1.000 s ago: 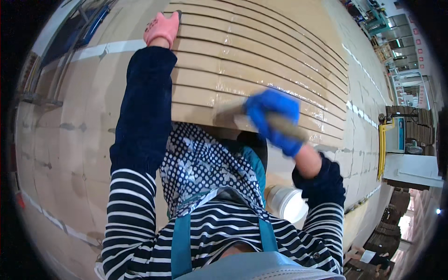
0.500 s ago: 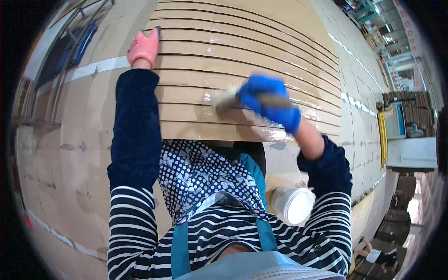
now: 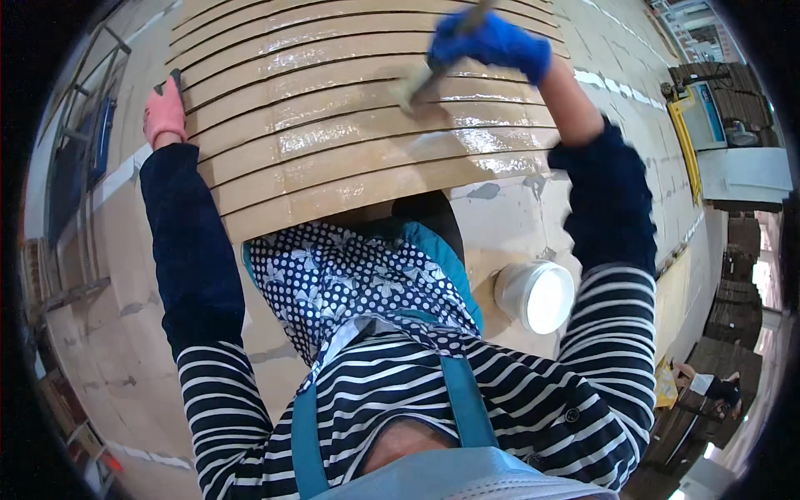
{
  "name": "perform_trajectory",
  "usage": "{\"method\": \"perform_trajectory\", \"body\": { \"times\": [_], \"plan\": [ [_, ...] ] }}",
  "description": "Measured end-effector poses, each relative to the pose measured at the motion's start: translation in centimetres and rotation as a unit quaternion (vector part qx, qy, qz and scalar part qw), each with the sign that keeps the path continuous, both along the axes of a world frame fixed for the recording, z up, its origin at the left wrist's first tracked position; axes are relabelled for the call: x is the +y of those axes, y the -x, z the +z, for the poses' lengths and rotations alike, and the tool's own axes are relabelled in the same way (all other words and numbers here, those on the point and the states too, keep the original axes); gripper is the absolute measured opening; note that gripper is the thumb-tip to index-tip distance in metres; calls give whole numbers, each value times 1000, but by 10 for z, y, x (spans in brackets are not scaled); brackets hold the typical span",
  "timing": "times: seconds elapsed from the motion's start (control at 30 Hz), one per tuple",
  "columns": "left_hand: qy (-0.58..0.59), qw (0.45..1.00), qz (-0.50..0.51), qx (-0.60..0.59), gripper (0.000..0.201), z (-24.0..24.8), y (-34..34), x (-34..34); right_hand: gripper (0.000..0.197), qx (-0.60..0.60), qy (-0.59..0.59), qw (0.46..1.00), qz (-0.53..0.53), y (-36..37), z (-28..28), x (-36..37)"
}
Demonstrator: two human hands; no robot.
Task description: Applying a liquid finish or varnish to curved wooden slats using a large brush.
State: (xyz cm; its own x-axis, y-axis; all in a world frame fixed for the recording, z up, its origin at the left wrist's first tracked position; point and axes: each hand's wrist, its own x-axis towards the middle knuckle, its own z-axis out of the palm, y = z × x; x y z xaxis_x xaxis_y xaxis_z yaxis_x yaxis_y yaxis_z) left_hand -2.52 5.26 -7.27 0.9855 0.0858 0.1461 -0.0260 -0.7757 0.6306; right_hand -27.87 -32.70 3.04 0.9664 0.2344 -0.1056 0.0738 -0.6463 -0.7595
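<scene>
Before me lies a row of brown boards or strips (image 3: pixel 333 136), with dark lines between them and a wet, glossy shine across their tops. My right hand (image 3: pixel 492 43), in a blue glove, is closed round the handle of a wide brush (image 3: pixel 410 92). Its pale bristles touch or nearly touch the strips right of the middle; blur hides which. At the strips' left ends rests my left hand (image 3: pixel 165 112), in a pink glove with dark fingertips. Its fingers are apart and lie against the edge, holding nothing that I can see.
A white bucket (image 3: pixel 533 296) with whitish contents stands on the floor to my right, near my knee. Metal rack frames (image 3: pixel 83 92) are at the far left. On the right are a yellow-framed cart (image 3: pixel 685 146), stacked cardboard (image 3: pixel 737 108) and another person (image 3: pixel 712 387).
My right hand has moved the brush away from me, up the strips. The view has turned, so the strips now slant and my left hand appears lower and further left, still at their ends.
</scene>
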Motion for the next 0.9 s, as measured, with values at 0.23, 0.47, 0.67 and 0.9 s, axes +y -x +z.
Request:
{"method": "perform_trajectory", "body": {
  "times": [0.23, 0.47, 0.67, 0.9],
  "plan": [
    [-30, 999, 25, -15, 65, -2, -4, 10, 27, 5, 85, 988, -125, 94, -4, 18],
    [-39, 998, 31, -41, 63, -12, -11, 3, 30, -75, 52, 983, -157, 57, -38, 45],
    [-36, 999, 24, 1, 63, -3, -5, 6, 17, 7, -78, 980, -182, 69, -2, 38],
    [-55, 996, 42, -58, 64, -18, -18, 7, 21, -33, 38, 972, -231, 74, -40, 27]
  ]
}}
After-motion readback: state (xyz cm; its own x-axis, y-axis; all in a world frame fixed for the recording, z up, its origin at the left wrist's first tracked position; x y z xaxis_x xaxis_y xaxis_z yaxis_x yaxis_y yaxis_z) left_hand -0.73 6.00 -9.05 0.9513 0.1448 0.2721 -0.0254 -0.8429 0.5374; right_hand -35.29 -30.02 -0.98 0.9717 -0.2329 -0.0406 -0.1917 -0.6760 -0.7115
